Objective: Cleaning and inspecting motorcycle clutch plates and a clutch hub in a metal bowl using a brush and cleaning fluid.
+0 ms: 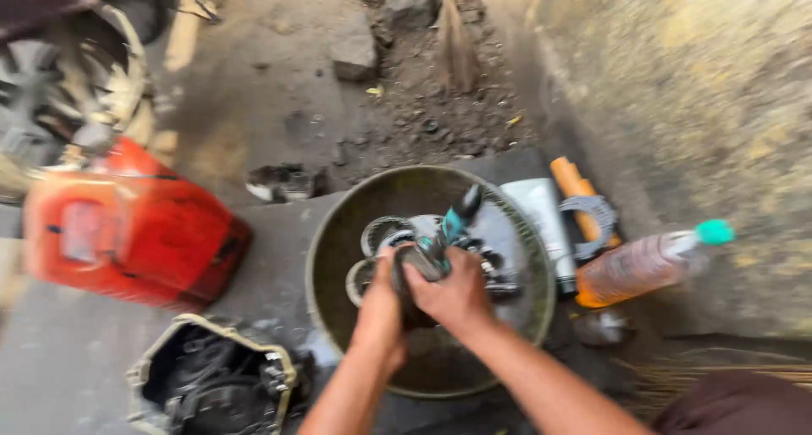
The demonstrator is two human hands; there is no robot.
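Note:
Both my hands are over a round metal basin (326, 240) holding dark liquid and several metal rings and engine parts. My right hand (457, 293) grips a brush (452, 224) with a teal and black handle that points up and to the right. My left hand (381, 304) holds a dark metal part (406, 266) against the brush, just above the liquid. The frame is blurred, so the part's exact shape is unclear.
A red plastic jerrycan (135, 228) lies at the left. An engine cover (211, 376) sits at the lower left. Right of the basin lie a grey flat tube (541, 211), an orange cylinder (571, 186), a metal ring (592, 211) and a bottle with a teal cap (643, 266). Rocks lie behind.

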